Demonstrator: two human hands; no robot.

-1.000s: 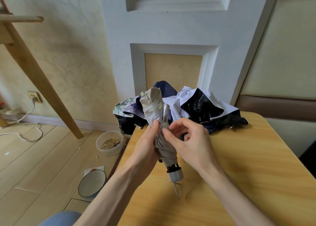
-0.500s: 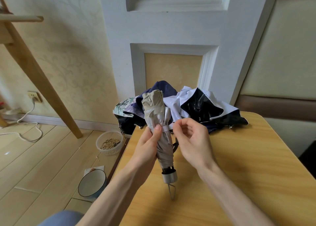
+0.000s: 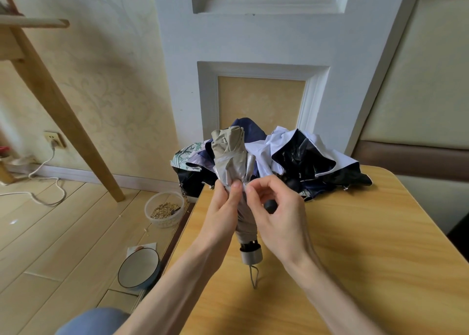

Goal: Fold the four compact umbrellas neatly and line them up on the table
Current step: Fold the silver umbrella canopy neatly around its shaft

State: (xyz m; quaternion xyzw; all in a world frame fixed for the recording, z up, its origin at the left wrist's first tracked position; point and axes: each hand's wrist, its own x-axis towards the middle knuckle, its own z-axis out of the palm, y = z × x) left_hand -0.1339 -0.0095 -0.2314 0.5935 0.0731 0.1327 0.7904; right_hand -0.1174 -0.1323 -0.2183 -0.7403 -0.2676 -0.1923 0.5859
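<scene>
Holding the grey umbrella (image 3: 229, 167) upright over the near-left part of the worktop (image 3: 355, 245), we have our left hand (image 3: 220, 212) curled round its rolled cloth, with the thumb pressed flat on the front. Our right hand (image 3: 276, 215) pinches the pale strap (image 3: 244, 186) between thumb and forefinger, just beside the left thumb, and its other fingers are loosely bent.

The cloth is thin and creased. It is matt beige at the top and shinier silver where the folds overlap, and it is wound into a rough tube that narrows downward. Below it sit a black collar and a short silver cap (image 3: 251, 254), round and smooth. A thin grey loop (image 3: 253, 276) hangs from the cap toward the wood, but we cannot tell whether it touches.

At the far-left edge of the worktop lies a crumpled pile of open umbrellas (image 3: 304, 162), glossy black, white and navy, with one leaf-printed panel. The worktop is pale yellow wood-grain with rounded corners.

On the plank floor (image 3: 50, 233) to the left stand a clear plastic tub (image 3: 164, 210) of seeds and a round blue-rimmed bowl (image 3: 138, 267).

Half a second ago a stretch of strap showed between the two hands. Now the right fingertips have closed in on the left thumb and only a sliver of strap shows. The umbrella has stayed almost where it was, its cap slightly higher.
</scene>
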